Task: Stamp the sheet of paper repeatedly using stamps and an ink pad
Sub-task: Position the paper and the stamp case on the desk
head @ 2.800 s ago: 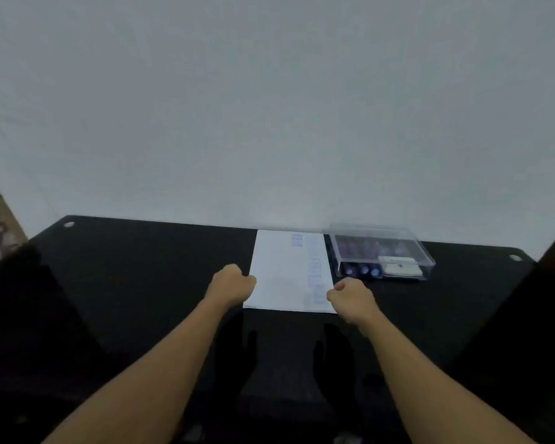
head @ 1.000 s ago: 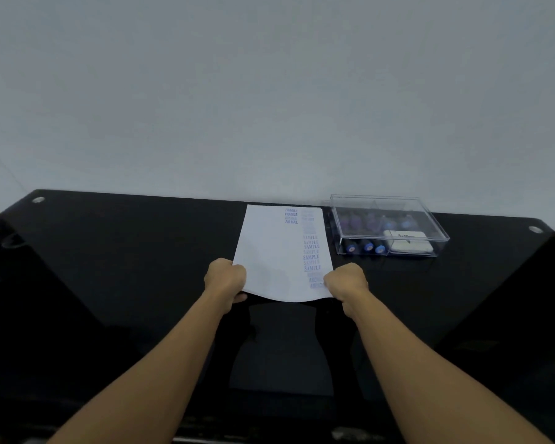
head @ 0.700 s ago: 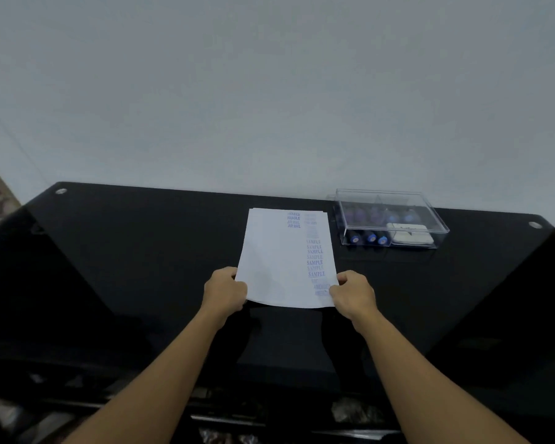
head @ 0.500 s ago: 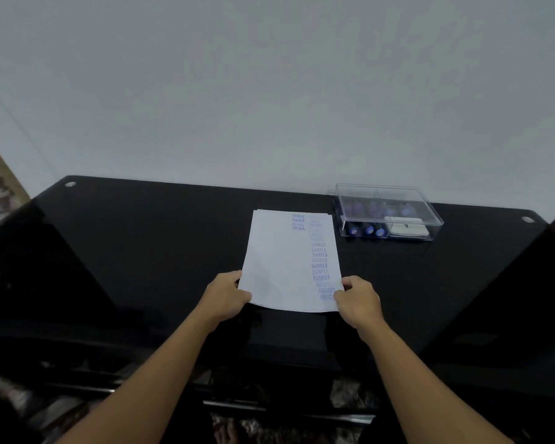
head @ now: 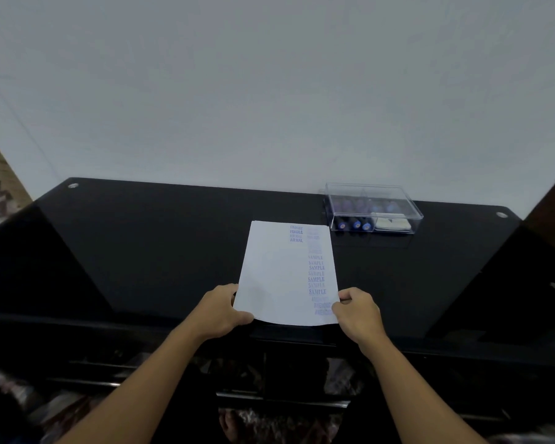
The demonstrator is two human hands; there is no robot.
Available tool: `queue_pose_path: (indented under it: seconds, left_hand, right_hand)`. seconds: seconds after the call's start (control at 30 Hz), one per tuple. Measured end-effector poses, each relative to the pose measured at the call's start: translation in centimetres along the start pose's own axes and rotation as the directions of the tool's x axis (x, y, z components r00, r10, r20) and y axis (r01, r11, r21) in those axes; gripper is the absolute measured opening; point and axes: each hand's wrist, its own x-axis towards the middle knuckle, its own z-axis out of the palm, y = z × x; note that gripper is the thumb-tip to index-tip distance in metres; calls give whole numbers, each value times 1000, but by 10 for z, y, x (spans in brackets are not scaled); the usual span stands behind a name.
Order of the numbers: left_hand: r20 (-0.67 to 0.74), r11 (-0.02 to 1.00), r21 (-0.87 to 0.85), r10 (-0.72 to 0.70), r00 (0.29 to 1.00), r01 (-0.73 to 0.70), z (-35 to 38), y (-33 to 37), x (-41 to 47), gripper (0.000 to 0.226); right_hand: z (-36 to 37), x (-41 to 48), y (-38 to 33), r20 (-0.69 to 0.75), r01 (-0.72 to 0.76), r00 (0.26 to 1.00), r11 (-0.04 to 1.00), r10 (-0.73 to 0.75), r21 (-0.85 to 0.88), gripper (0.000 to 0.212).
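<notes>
Both bare forearms reach forward from the near edge. The left hand (head: 220, 310) and the right hand (head: 356, 312) each pinch, thumb on top, fingers curled.

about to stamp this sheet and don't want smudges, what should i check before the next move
1. Hands free for a stamp: not ok; left hand and right hand both pinch near corners of the sheet.
2. Sheet flat on the table: not ok; near edge looks bowed.
3. Blank space to stamp: ok; left half unstamped.
4. Stamps and ink pad present: ok; inside the clear box.
5. Box lid off: cannot tell.
</notes>
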Motion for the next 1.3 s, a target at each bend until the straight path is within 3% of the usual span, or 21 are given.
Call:
queue_pose_path:
  seconds: [0.33,0.63,0.97,1.1,1.3]
  left_hand:
    - [-32,993,117,24,999,-20,0,-5,-9,36]
    - [-76,980,199,16,997,-1,-1,-3,-10,34]
    - [-84,963,271,20,996,3,-7,-1,-14,39]
    - [-86,957,291,25,996,1,-6,-2,-14,40]
    - [-56,927,368,-47,997,64,-8,-1,-11,52]
  right_hand:
    - [-1,-7,3,67,67,996,994,-62,-80,13]
    - [-15,-13,4,326,149,942,972,-83,-181,49]
    - [-13,-12,6,336,209,936,931,-103,-298,49]
    - [-8,-16,7,268,240,952,905,-149,-351,53]
    - [-12,-16,6,287,236,946,925,-149,-299,56]
